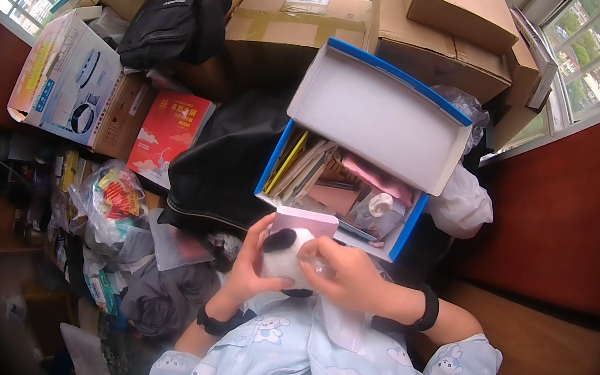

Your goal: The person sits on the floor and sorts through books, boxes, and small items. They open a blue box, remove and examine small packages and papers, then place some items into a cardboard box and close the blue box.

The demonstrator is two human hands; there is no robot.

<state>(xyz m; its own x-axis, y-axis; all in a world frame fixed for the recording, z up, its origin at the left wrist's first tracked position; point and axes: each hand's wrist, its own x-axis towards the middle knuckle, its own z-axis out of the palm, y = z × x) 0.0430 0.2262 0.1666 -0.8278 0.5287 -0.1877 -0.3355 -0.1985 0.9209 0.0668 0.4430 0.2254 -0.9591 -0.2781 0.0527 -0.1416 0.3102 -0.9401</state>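
My left hand is wrapped around a white plush item with black patches, its thumb across the near side. A pale pink box stands upright just behind the plush, next to my left fingers. My right hand has its fingers bent at the plush's right side; a translucent plastic sheet or bag hangs below it, and whether the fingertips pinch it I cannot tell. Just beyond, a blue-edged cardboard box lies with its white-lined lid raised. It contains booklets, a pink cloth and a plastic pouch.
Black fabric lies left of the box, beside a red book. Large cartons and a black backpack stand along the windows. A filled plastic bag and dark grey cloth are at left. A white bag sits at right.
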